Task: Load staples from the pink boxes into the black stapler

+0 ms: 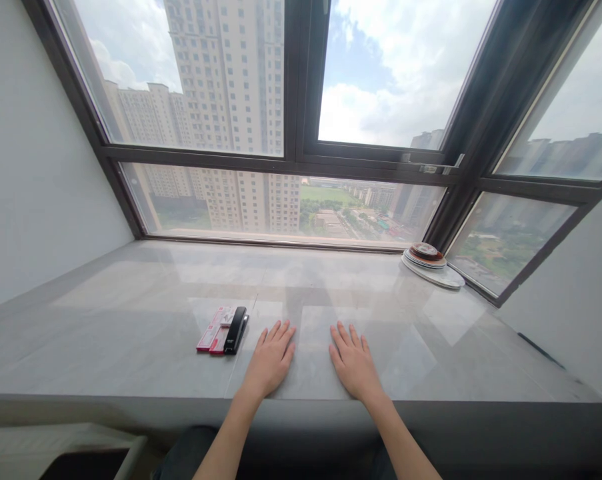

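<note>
My left hand lies palm down on the grey windowsill, its fingers stretched forward and holding nothing. To its left, a short gap away, is a black stapler. Directly beside the stapler lie red-and-white small boxes, which look like staple packs; their print is too small to read. My right hand rests flat on the same surface, fingers spread, with nothing in it. Bare sill separates the two hands.
A stack of plates stands in the far right corner by the window frame. A thin dark strip runs along the foot of the right wall. Below the sill's front edge, a pale bin-like container shows at lower left.
</note>
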Motion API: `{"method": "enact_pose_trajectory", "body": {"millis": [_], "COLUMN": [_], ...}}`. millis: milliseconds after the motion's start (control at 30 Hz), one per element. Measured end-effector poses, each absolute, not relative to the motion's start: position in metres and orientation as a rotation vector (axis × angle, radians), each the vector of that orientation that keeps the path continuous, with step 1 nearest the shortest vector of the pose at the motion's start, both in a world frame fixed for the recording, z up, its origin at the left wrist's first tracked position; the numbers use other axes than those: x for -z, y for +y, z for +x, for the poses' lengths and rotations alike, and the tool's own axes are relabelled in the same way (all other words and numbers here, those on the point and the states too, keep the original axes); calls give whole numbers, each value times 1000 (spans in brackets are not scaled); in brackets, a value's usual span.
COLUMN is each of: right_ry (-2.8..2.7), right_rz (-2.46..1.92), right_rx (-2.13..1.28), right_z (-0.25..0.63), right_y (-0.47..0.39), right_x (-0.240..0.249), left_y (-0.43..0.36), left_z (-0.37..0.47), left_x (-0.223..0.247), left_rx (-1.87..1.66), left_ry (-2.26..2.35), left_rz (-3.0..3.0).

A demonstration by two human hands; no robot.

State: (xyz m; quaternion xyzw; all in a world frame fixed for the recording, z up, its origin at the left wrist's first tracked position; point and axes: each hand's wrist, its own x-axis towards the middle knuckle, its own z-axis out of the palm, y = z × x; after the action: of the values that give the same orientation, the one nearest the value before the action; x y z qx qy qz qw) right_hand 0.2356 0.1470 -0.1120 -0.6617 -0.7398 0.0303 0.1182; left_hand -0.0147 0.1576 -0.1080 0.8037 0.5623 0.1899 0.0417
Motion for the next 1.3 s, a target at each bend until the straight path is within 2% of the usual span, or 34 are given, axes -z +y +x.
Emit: {"method": "enact_pose_trajectory", "body": {"millis": [1300], "right_ry": [-2153], "right_rz": [-1969], "right_rx": [-130], "right_z": [233], "right_y": [145], "right_x": [105], "left_y": [156], "left_z": [-15], "left_x": [104], "left_rx": [-565], "left_ry": [1713], "left_rz": [2441]}}
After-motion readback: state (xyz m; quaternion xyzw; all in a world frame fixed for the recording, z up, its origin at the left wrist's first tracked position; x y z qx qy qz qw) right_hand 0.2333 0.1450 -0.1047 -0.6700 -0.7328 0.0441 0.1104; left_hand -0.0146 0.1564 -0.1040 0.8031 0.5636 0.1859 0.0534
